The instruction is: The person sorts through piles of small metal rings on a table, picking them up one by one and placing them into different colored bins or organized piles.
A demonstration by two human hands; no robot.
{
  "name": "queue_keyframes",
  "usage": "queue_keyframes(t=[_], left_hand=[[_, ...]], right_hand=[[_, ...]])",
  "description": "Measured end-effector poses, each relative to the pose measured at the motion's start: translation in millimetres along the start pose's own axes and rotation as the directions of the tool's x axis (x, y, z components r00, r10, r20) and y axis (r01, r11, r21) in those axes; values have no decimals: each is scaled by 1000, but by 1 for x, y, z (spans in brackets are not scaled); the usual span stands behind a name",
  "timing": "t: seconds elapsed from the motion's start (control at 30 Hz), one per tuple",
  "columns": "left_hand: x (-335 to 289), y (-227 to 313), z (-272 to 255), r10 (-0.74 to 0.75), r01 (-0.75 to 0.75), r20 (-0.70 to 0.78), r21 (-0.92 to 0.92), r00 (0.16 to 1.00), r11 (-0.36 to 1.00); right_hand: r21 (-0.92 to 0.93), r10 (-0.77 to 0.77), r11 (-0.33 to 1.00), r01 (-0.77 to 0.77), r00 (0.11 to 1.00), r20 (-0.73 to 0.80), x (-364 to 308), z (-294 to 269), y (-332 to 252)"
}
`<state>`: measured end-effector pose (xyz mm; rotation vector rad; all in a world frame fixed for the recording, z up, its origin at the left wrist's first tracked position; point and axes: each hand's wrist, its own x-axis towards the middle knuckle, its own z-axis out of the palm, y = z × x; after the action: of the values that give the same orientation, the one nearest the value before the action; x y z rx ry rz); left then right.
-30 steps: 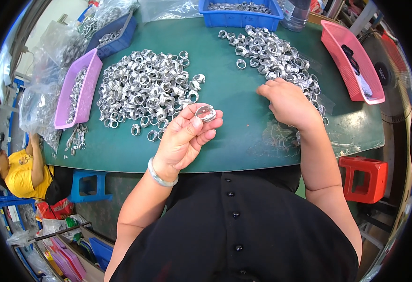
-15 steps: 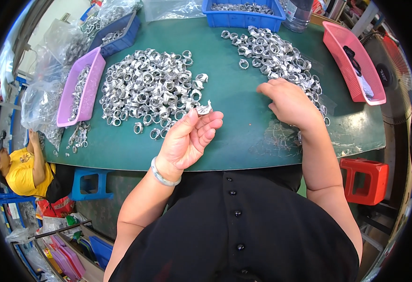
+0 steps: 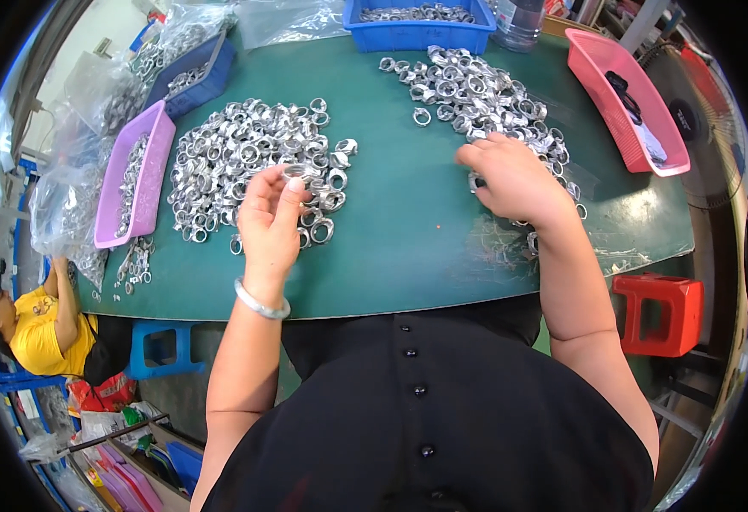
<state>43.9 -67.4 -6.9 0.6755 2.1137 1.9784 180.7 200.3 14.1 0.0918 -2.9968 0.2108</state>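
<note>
My left hand (image 3: 270, 220) hovers over the near edge of a big heap of silver metal rings (image 3: 246, 162) on the green table (image 3: 400, 247), pinching one metal ring (image 3: 295, 171) at its fingertips. My right hand (image 3: 515, 179) lies palm down on the near end of a second heap of rings (image 3: 468, 81), fingers curled over a ring or two; what it grips is hidden. A silver bangle (image 3: 261, 300) circles my left wrist.
A purple tray (image 3: 131, 183) of rings sits at the table's left, a dark blue tray (image 3: 190, 72) behind it, a blue bin (image 3: 421, 26) at the back, a pink tray (image 3: 626, 98) at the right. Clear plastic bags (image 3: 67, 196) hang left. A red stool (image 3: 656, 311) stands right. A person in yellow (image 3: 37, 328) sits below left.
My left hand carried its ring up and left from the open table toward the big heap. My right hand shifted slightly left on the second heap.
</note>
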Motion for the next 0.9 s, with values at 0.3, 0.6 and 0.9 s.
queue_keyframes(t=[0.3, 0.6, 0.9], left_hand=[[2, 16, 5, 579, -416, 127, 817, 806, 400], [-33, 31, 57, -78, 219, 472, -253, 878, 942], [-29, 26, 58, -216, 441, 499, -393, 839, 807]], right_hand=[[918, 23, 396, 13, 999, -24, 9, -2, -27], [976, -14, 162, 147, 989, -146, 9, 7, -44], [809, 0, 451, 377, 906, -423, 12, 13, -50]])
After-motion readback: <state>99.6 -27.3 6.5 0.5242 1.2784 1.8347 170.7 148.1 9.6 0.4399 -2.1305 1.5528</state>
